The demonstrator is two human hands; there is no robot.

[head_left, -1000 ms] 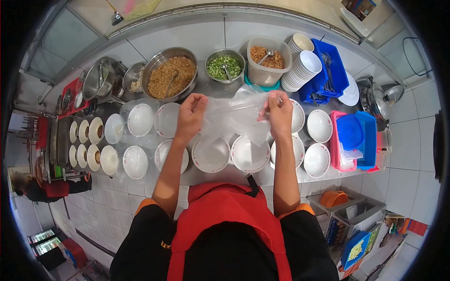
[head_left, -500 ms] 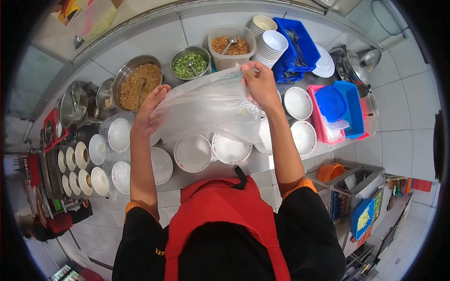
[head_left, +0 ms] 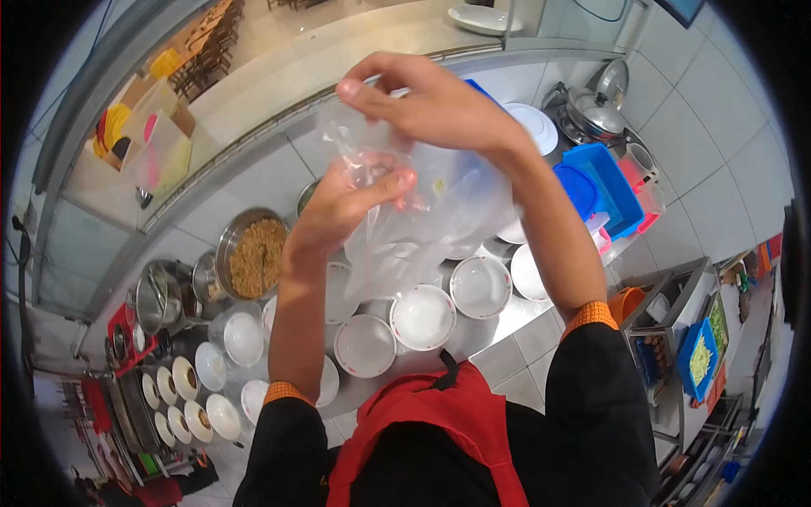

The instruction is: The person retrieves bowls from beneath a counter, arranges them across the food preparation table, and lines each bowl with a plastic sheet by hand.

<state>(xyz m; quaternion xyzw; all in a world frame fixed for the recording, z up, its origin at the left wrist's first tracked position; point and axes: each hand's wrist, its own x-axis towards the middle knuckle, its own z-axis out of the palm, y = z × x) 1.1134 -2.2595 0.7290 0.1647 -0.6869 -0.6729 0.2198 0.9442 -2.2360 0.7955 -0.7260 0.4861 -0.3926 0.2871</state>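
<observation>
A clear plastic bag (head_left: 397, 245) hangs crumpled between my hands, above the counter. My right hand (head_left: 431, 106) is raised over it, with fingers curled and thumb pressed at the bag's upper edge. Lower and to the left, my left hand (head_left: 346, 203) grips the bag, its thumb pointing right and its fingers partly seen through the film. Beneath the bag stand white bowls with red rim marks, among them a near bowl (head_left: 365, 346), a middle bowl (head_left: 422, 318) and a right bowl (head_left: 481, 287). The bag hides part of the counter behind it.
A steel bowl of brown crumbly food (head_left: 258, 253) stands at the back left. Cream bowls (head_left: 223, 417) line the left end. A blue tray (head_left: 621, 215) and a lidded pot (head_left: 595, 114) are at the right. A co-worker (head_left: 160, 490) is at lower left.
The bag was stretched wide between my hands and is now bunched up. My hands have come together, the right one moving left and up. The view has shifted.
</observation>
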